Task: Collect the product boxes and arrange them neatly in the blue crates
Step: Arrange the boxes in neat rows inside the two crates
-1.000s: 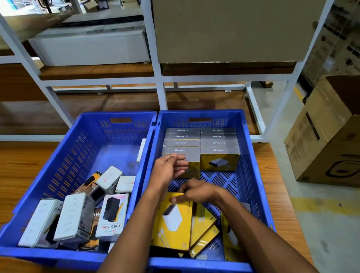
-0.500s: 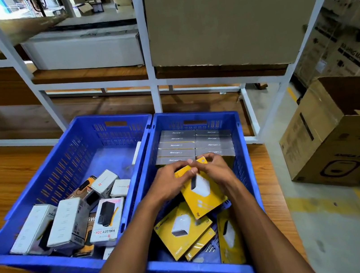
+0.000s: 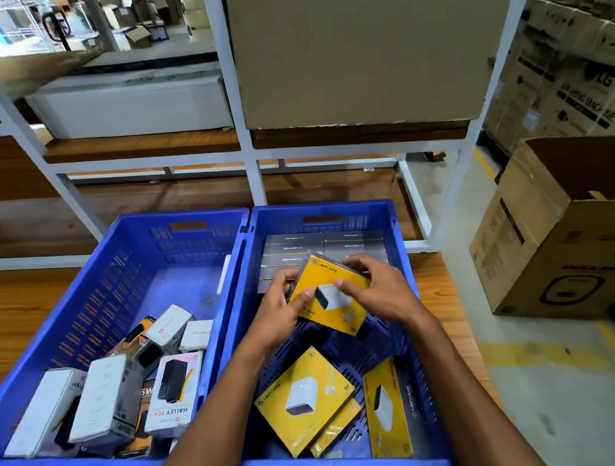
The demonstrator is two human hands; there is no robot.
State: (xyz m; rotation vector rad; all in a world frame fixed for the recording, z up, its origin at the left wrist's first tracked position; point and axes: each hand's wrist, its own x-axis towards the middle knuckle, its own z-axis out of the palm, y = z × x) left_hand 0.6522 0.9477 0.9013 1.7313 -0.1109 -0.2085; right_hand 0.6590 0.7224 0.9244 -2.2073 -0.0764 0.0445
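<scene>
Two blue crates stand side by side on a wooden bench. Over the right crate (image 3: 404,241), my left hand (image 3: 282,313) and my right hand (image 3: 382,293) both grip one yellow product box (image 3: 334,309), tilted, just in front of neat rows of grey boxes (image 3: 300,248) at the crate's far end. More yellow boxes (image 3: 304,402) lie loose at its near end. The left crate (image 3: 105,289) holds a jumble of white and printed boxes (image 3: 103,402).
A white metal shelf rack (image 3: 245,154) rises behind the crates, carrying a large brown carton (image 3: 368,42) and a flat white box (image 3: 140,102). An open cardboard carton (image 3: 579,230) sits on the floor at the right. Stacked cartons (image 3: 597,86) fill the far right.
Both hands have picked a yellow box out of the near pile and lifted it toward the grey rows at the far end of the right crate.
</scene>
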